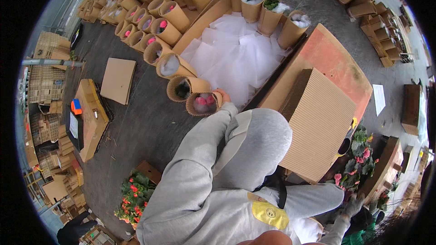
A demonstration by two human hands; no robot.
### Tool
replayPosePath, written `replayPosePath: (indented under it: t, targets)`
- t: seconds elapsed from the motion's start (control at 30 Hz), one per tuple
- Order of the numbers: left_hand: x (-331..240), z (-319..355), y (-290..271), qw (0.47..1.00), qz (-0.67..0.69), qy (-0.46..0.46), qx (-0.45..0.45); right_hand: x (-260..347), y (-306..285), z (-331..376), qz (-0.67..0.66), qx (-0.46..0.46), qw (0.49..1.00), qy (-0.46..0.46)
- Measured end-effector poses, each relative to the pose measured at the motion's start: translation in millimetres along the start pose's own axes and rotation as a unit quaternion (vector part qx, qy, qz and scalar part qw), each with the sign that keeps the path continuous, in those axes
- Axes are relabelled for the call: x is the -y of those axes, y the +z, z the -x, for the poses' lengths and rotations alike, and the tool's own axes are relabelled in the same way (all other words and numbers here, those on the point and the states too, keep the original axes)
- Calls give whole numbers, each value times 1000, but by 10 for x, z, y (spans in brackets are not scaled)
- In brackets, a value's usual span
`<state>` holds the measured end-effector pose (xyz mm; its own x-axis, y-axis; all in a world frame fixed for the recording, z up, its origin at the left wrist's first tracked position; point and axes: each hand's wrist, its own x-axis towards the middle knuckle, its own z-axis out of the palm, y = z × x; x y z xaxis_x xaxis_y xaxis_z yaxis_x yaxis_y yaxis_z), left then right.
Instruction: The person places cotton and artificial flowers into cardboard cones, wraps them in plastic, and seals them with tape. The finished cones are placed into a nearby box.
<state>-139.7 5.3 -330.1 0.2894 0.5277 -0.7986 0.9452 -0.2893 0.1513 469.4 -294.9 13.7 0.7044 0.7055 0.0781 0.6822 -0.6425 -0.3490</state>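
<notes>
My right hand point(354, 206) reaches in from the lower right in a pale grey sleeve. It is beside pink-flowered plants point(359, 156) and the near end of a brown board or box point(383, 170); its fingers are too small to make out. My left hand is out of the picture. Close in front, a co-worker in a grey hooded top point(259, 149) bends forward. That person's bare hand point(221, 96) grips the rim of a corrugated cardboard sleeve point(203, 104) with pink blooms and white wadding inside.
Several cardboard sleeves point(170, 27) with plants line a large carton point(222, 7), around white sheets point(236, 54). A ribbed cardboard stack point(320, 127) rests on a reddish tabletop point(334, 59). Red-flowered plants point(134, 195) stand lower left. A flat cardboard piece point(118, 80) lies on the dark floor point(150, 122).
</notes>
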Motion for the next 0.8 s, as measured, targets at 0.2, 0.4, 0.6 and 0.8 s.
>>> replayPosePath:
  t: [0.2,0.4,0.6,0.8]
  targets:
    - [-132,-8,-159,978,23,-186,-88,-1139,-163,1661,285,150,914,246]
    - [-222,71,-856,806,-51,-350,-474,-1270,397,2469,8,102,962,253]
    - [871,220,-3436,871,156,38,-465,-1094,281,2609,-401,-162,851,298]
    - [-593,932,-4484,799,124,303,-504,-253,325,2680,-172,-21,943,285]
